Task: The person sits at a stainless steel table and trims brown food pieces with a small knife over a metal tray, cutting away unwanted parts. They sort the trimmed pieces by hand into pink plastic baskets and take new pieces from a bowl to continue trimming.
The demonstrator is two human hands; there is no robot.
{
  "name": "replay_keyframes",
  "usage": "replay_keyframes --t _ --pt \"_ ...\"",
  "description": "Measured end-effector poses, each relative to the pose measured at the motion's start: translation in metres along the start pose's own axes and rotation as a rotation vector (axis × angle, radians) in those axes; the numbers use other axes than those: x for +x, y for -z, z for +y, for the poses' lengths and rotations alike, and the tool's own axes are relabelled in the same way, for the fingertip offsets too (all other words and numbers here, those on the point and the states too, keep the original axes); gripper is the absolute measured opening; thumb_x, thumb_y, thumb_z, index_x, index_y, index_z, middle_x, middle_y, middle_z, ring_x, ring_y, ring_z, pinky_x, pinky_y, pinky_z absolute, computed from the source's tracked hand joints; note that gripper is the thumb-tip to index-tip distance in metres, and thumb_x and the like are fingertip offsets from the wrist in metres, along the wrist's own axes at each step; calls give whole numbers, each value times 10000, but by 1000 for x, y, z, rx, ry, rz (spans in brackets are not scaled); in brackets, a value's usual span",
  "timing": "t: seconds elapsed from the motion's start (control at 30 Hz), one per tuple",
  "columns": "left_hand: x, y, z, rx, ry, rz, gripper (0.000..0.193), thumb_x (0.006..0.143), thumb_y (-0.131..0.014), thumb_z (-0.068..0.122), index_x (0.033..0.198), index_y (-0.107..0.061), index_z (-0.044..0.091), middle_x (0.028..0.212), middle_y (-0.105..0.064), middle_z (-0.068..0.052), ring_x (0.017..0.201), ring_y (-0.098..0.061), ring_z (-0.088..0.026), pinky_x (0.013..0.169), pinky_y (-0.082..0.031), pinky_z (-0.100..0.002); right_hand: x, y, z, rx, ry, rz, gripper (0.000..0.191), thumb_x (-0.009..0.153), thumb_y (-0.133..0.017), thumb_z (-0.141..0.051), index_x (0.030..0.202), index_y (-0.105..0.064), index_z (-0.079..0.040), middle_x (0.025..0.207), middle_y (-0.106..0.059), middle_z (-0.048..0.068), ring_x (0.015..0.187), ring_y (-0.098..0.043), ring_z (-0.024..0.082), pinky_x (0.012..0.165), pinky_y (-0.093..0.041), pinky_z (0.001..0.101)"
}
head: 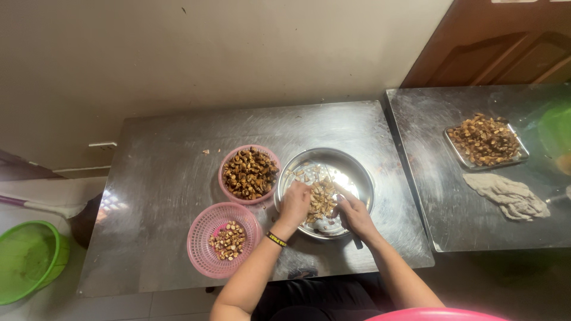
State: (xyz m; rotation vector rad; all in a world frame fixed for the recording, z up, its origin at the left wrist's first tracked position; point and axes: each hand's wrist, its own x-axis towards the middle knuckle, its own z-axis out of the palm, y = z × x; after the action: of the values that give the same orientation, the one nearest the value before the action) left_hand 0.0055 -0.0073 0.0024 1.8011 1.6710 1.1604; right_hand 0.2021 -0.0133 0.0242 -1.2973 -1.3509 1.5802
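Our hands, left [295, 202] and right [352, 213], rest curled in the steel bowl [357, 172] on the tabletop [160, 178]; the brown pieces [323, 199] lie between them, whether gripped we cannot tell.

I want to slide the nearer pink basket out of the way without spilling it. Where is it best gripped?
Probably by the rim of the nearer pink basket, on its left edge, coming from the open table side. The rim flares outward and gives a lip for the fingers; the brown pieces lie low in the middle, and the left hand and metal bowl crowd the right.
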Motion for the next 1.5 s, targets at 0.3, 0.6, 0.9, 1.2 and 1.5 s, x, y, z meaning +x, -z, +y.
replay_keyframes --t 0.3,0.6,0.9,1.2,1.5 --pt "54 63 -41 554 84 36 259 933 -613 100 1162 -717 160 1122 -647 -92 1119 -542 -285 1048 -412 -478 -6 -1 -3 109 -68 -78 567 1036 -479 -303 1596 -425 -227 725 -651 58 445 -459 61 415 -396 219" --pt "53 104 -54 111 163 30 166 867 -748 107 1029 -723 83 1007 -709 -80 1006 -635 -248 916 -517 -412 1 -6 7 387 -162 -125 538 1019 -446 -411 1504 -438 -179 685 -581 -16 415 -400 36 379 -345 202" --pt "18 87 -57 -1037 495 -92 203 962 -649 40 1154 -714 50 953 -735 -87 783 -672 -136 704 -574 -250 -7 -47 -7 201 -205 -226 487 991 -387 -413 1420 -427 -187 609 -538 -23 406 -412 99 352 -353 258" --pt "-14 44 -30 -1459 517 -42 325 905 -580 -61 1196 -653 64 1062 -734 -23 931 -691 -95 849 -584 -251 -12 -61 8 -144 305 -270 648 1049 -470 -289 1662 -297 -170 757 -483 0 657 -464 77 604 -439 253" --pt "-35 12 -18 -1164 290 -39 246 1004 -548 -20 1182 -716 -38 1094 -756 -94 952 -684 -140 830 -543 -280 -18 -55 3 -265 894 -133 501 1110 -480 -170 1592 -357 -112 1393 -563 241 1191 -563 245 948 -458 349"
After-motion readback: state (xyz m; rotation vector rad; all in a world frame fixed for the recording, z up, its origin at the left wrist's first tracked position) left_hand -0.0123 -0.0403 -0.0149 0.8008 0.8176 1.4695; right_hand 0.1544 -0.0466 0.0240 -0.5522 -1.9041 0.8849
